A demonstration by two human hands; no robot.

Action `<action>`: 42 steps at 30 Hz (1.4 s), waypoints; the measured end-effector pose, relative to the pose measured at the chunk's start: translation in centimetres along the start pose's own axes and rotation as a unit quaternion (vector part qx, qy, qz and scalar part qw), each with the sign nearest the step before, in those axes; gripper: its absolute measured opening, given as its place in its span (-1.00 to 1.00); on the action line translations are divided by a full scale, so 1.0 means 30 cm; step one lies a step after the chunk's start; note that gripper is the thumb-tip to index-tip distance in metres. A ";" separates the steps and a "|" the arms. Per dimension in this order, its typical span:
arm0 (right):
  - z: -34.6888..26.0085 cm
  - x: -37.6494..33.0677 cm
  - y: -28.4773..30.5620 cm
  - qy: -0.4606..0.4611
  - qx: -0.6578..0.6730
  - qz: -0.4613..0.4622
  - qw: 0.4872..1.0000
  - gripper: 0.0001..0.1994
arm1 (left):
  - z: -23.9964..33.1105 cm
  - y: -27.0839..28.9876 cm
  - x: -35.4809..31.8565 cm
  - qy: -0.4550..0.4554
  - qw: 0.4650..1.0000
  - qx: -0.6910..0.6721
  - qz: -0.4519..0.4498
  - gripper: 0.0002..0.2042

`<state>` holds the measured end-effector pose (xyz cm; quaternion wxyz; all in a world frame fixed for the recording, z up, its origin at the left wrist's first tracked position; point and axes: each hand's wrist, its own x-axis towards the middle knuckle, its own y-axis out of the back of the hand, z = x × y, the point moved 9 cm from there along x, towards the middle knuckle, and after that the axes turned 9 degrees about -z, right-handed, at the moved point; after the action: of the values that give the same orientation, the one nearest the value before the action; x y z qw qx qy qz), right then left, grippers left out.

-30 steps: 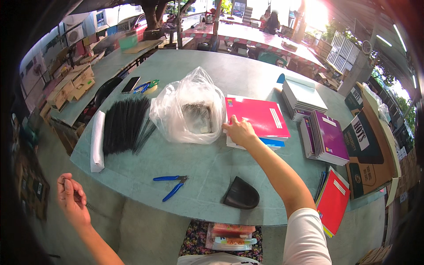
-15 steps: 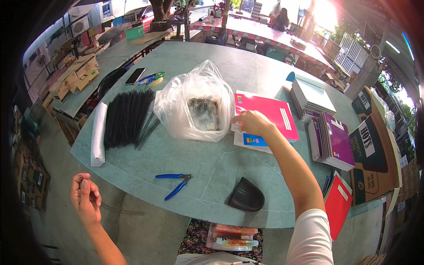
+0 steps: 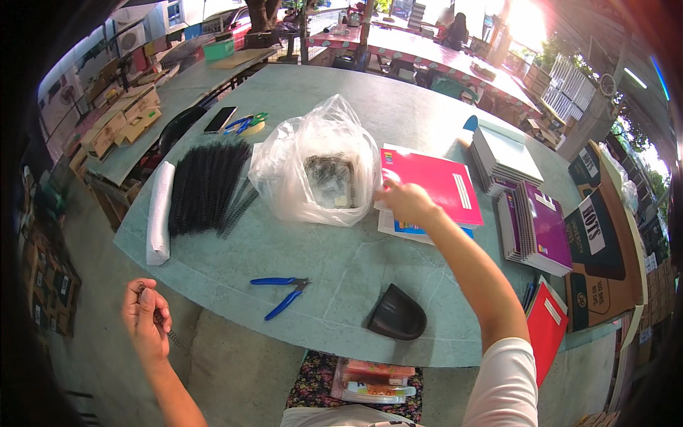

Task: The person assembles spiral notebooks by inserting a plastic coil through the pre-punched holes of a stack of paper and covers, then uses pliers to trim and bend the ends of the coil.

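Observation:
My left hand (image 3: 147, 320), off the table's near left edge, is closed around a thin dark spiral binding coil (image 3: 178, 341). The coil's loose end trails down beside the wrist. My right hand (image 3: 407, 202) reaches across the table, its fingers pinched at the left edge of a red notebook (image 3: 434, 174). Under that lies a blue-and-white cover (image 3: 409, 228), partly hidden by the hand. Just left of those fingers sits a clear plastic bag (image 3: 284, 156) with small coil pieces (image 3: 331, 178) inside. A bundle of black coils (image 3: 206, 188) lies farther left.
Blue-handled cutters (image 3: 283, 295) and a black curved piece (image 3: 397, 313) lie near the front. Notebook stacks (image 3: 537, 220) and a cardboard box (image 3: 605, 263) stand at right. A white roll (image 3: 160, 213), phone (image 3: 220, 119) and scissors (image 3: 247, 124) are at left.
My left hand has shifted slightly right and down, and the coil's loose end now hangs steeper. My right hand has moved a little right and down at the notebook's edge.

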<state>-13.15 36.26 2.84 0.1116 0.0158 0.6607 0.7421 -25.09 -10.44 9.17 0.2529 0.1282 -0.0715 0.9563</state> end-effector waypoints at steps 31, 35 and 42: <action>0.031 -0.006 0.040 -0.013 0.075 -0.006 0.997 -0.66 | -0.043 0.010 -0.023 0.027 1.000 0.002 0.000 -0.81; 0.024 -0.006 0.048 -0.016 0.074 -0.020 0.997 -0.66 | -0.055 0.005 -0.024 0.038 0.999 -0.004 -0.004 -0.81; 0.024 -0.031 0.005 -0.078 0.011 0.058 0.995 -0.70 | -0.073 -0.067 -0.037 0.101 0.994 -0.008 -0.043 -0.86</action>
<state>-12.15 36.77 3.19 0.1191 0.1132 0.6564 0.7363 -23.62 -8.79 6.92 0.3009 0.0316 -0.0472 0.9519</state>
